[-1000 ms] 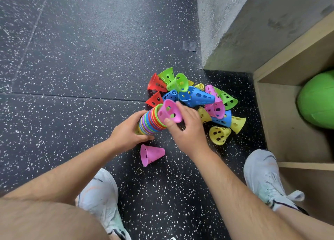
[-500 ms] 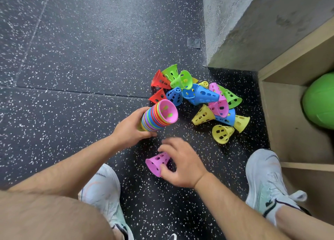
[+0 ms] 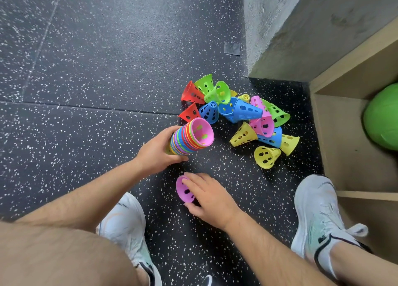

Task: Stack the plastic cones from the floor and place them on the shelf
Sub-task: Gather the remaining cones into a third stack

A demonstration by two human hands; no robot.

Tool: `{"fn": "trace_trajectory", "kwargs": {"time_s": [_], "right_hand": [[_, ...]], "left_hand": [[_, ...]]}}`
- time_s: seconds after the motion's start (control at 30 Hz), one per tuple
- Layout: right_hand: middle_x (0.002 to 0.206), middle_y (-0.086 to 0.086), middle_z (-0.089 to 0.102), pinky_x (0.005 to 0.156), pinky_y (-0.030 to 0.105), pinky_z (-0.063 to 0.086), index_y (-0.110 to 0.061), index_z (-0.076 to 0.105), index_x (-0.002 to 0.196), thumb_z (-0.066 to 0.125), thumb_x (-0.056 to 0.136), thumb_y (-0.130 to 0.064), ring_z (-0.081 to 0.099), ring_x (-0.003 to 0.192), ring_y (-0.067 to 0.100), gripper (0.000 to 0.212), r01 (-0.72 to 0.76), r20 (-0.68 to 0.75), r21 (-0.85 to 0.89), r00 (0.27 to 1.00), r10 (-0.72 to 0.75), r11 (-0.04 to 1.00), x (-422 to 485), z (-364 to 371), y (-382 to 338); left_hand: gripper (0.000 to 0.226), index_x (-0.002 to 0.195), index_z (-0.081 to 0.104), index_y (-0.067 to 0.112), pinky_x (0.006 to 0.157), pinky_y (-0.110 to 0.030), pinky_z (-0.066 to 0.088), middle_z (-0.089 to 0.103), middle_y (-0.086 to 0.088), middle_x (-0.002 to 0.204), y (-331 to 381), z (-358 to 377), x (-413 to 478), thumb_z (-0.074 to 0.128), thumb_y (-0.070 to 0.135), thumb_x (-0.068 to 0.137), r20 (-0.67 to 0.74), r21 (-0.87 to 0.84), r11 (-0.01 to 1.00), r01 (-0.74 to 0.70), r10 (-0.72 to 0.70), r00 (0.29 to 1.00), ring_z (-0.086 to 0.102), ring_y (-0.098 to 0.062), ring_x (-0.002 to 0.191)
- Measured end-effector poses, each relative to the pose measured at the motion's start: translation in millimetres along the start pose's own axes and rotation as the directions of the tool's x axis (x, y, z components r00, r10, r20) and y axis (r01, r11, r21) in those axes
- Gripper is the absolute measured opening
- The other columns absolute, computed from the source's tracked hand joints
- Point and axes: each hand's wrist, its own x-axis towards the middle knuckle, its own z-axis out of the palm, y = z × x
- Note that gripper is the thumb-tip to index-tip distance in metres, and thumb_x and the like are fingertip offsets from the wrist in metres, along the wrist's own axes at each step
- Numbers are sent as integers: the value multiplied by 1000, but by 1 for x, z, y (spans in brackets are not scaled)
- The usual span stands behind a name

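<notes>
My left hand (image 3: pixel 158 152) grips a stack of nested coloured cones (image 3: pixel 189 138), held on its side with a pink cone on top and its open mouth facing up and right. My right hand (image 3: pixel 210 196) is lower down and holds a single pink cone (image 3: pixel 184 190) just above the floor, fingers curled round its body. A loose pile of cones (image 3: pixel 243 113) in red, green, blue, pink and yellow lies on the floor beyond the stack. The wooden shelf (image 3: pixel 344 148) stands at the right.
A green ball (image 3: pixel 382 118) sits inside the shelf compartment. A grey concrete wall corner (image 3: pixel 280 31) rises behind the pile. My two white shoes (image 3: pixel 318 217) flank the hands on the black speckled floor (image 3: pixel 86 70). A grey patch of tape (image 3: pixel 232 48) is stuck to the floor.
My right hand left the stack after seating a pink cone on it, dropped toward me and took hold of the lone pink cone on the floor. The left hand kept the stack.
</notes>
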Motion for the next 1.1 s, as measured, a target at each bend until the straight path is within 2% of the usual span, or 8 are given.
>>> {"fn": "trace_trajectory", "kwargs": {"time_s": [0.23,0.4,0.53,0.6,0.7,0.77,0.93,1.1], "right_hand": [[124,14,58,99,40,47,6,52,137,73,76,-32,57,114,28,75,-67,-421,226,893,159,972,24,-62,-4],[123,9,54,101,16,38,1,53,138,61,84,-46,50,117,4,72,-263,-548,582,572,610,769,54,-98,0],[125,10,57,106,39,43,-4,57,135,58,83,-57,54,120,20,73,-285,-500,714,432,751,640,68,-110,14],[125,8,57,107,39,42,-7,59,132,58,83,-59,54,120,18,72,-303,-453,724,470,758,620,74,-111,18],[127,-3,51,110,24,37,-10,56,138,64,81,-56,48,121,1,73,-390,-265,692,645,717,607,81,-100,15],[131,-7,46,114,32,35,-13,57,135,65,75,-56,44,128,6,75,-446,-138,664,716,685,600,86,-89,10],[130,-7,55,108,39,44,-27,54,130,77,73,-46,56,119,8,64,-472,46,752,734,678,460,102,-87,9],[131,-10,56,106,39,47,-26,55,136,77,65,-55,58,120,7,80,-463,90,733,793,602,499,127,-90,13]], "left_hand": [[80,137,47,49,106,-39,50,62,25,131,3,0,0,82,56,66,12,-40,999,12,-12,1000,62,1,118],[84,140,48,46,107,-37,48,62,27,129,4,0,1,92,48,68,-6,0,999,37,-37,999,61,2,117],[82,137,49,46,109,-41,48,63,26,128,1,-2,0,93,47,68,7,-46,998,45,-45,999,62,2,117],[83,136,49,49,109,-43,49,63,26,129,1,-2,0,90,53,64,15,-70,996,52,-51,999,63,0,118],[85,137,48,50,107,-43,50,63,27,128,2,-3,0,87,59,62,3,-68,996,60,-60,998,63,1,116],[86,138,47,50,105,-43,50,62,28,128,3,-3,1,86,60,62,0,-47,997,59,-60,998,62,2,116],[84,136,47,47,100,-41,52,63,28,125,2,-3,0,85,57,62,-60,-69,993,91,-95,994,65,-2,110],[87,137,44,41,99,-27,52,64,19,124,6,-3,3,95,21,70,-109,-264,963,49,-80,991,65,-3,111]]}}
